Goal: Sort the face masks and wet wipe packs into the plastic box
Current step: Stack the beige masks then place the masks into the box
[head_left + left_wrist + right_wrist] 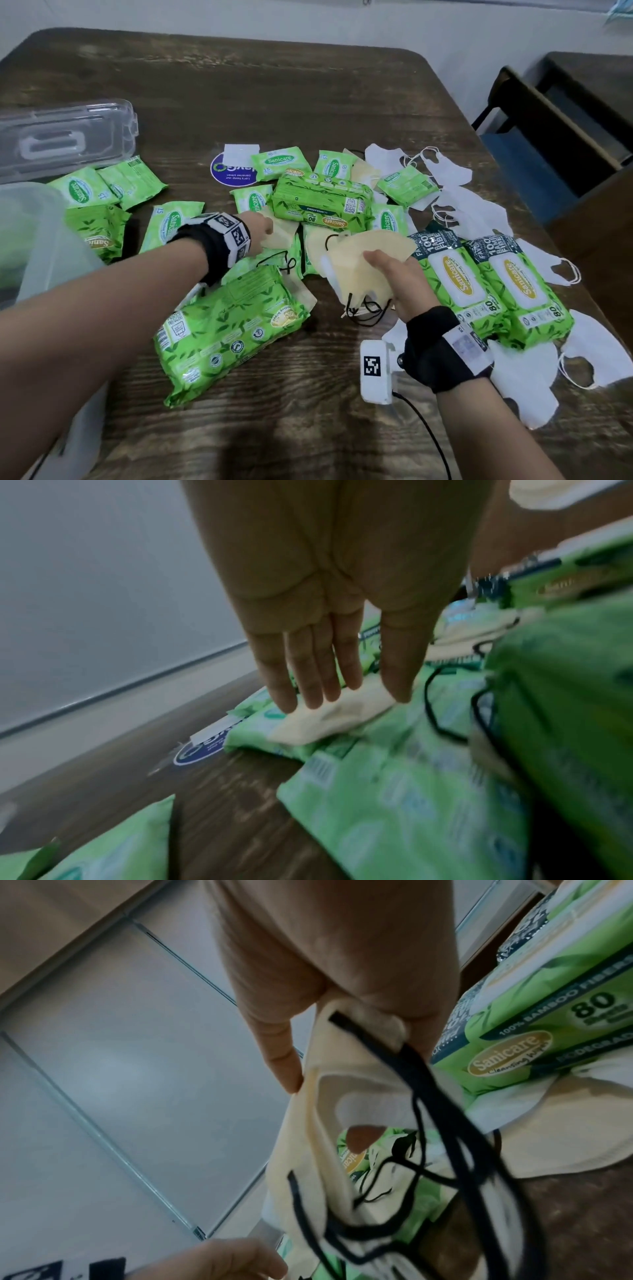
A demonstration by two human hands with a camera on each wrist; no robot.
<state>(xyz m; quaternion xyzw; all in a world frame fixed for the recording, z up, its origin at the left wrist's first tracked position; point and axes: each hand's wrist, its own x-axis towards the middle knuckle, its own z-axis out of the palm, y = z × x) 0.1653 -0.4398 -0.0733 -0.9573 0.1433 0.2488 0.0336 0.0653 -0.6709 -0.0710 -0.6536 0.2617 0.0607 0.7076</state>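
Observation:
Green wet wipe packs, large (233, 329) and small (281, 162), lie scattered on the wooden table among cream masks and white masks (472, 212). My right hand (400, 281) grips a stack of cream masks (363, 270) with black ear loops just above the table; in the right wrist view the thumb and fingers (284, 1053) pinch that stack (308, 1137). My left hand (262, 229) reaches into the pile with straight fingers (308, 680) touching a cream mask (329, 721) that lies on small packs. The translucent plastic box (41, 233) stands at the left edge.
The box's clear lid (68, 137) lies at the back left. Two large packs (493, 281) lie side by side right of my right hand. A blue round sticker (233, 173) is on the table. A dark chair (548, 130) stands off the right edge.

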